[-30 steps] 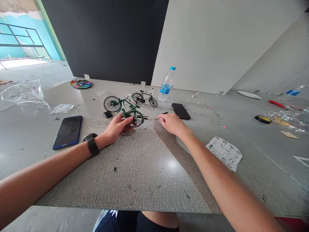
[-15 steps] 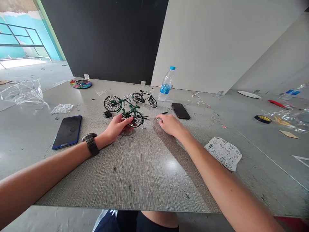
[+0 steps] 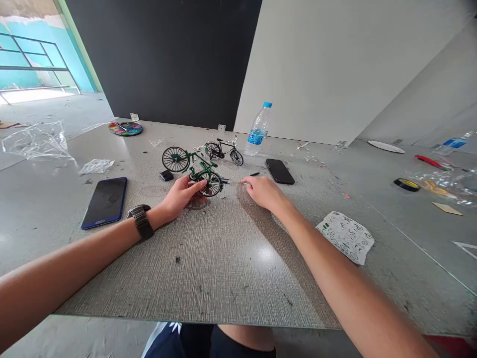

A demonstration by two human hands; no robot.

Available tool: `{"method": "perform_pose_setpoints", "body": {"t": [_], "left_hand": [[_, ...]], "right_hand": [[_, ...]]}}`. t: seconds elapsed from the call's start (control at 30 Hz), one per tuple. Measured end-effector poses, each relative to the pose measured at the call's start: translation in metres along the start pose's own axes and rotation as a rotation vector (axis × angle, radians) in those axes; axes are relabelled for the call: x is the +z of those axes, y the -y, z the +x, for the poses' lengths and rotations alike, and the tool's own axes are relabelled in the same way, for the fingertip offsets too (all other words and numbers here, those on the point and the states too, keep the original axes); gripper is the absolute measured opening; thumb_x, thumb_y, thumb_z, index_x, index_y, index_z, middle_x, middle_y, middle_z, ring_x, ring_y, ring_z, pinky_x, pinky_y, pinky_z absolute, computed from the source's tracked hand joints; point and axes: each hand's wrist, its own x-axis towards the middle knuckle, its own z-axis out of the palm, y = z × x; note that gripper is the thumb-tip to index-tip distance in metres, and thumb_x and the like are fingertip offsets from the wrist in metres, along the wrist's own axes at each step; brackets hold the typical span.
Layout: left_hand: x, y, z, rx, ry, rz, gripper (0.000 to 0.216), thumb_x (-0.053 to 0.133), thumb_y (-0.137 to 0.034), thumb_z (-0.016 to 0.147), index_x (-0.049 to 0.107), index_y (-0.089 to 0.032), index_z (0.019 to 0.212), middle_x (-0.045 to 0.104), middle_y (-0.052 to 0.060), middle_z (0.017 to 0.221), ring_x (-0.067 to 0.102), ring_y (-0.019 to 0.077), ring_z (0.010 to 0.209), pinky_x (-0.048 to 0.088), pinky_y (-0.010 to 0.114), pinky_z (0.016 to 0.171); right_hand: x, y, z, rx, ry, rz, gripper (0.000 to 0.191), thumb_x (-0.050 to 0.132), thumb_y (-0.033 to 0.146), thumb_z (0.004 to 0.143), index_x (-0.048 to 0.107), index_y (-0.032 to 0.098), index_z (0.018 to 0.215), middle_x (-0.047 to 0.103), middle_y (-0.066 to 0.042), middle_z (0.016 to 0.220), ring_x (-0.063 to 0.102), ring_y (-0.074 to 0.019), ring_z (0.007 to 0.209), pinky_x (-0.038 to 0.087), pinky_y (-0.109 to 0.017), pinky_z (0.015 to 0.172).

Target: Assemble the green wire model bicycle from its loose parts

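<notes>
My left hand [image 3: 182, 194], with a dark watch on its wrist, is closed on a small green model bicycle [image 3: 204, 174]. Thumb and fingers grip its near wheel from the left, and the bicycle tilts. To the right, my right hand [image 3: 263, 190] is low over the table with its fingers pinched together. A thin dark stick [image 3: 254, 174] shows just behind those fingers; whether it belongs to what they hold is unclear. Between the hands, tiny light bits lie by the wheel. A black model bicycle [image 3: 225, 150] stands upright behind the green one.
A blue-edged phone [image 3: 105, 203] lies left; a black phone [image 3: 280, 171] lies right. Behind are a water bottle [image 3: 257, 130] and a paint palette [image 3: 125, 129]. A small black box [image 3: 166, 175] sits near the green bicycle. Farther right are a printed sheet [image 3: 346, 237] and black tape [image 3: 406, 184].
Both hands stay almost where they were, the left still on the green bicycle. The whole view shifts very slightly; the right fingers make only a tiny movement.
</notes>
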Motion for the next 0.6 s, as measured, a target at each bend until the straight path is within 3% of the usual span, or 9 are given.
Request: {"method": "perform_pose_setpoints", "body": {"t": [0.6], "left_hand": [[-0.0005, 0.0006, 0.0009, -0.005, -0.002, 0.021, 0.031, 0.076, -0.038, 0.083, 0.058, -0.015, 0.094, 0.074, 0.006, 0.088, 0.070, 0.0142, 0.070, 0.053, 0.022, 0.056]], "right_hand": [[-0.0027, 0.0024, -0.0023, 0.011, -0.012, 0.002, 0.041, 0.041, 0.020, 0.099, 0.067, 0.024, 0.130, 0.075, -0.013, 0.104, 0.066, -0.0213, 0.072, 0.038, -0.030, 0.061]]}}
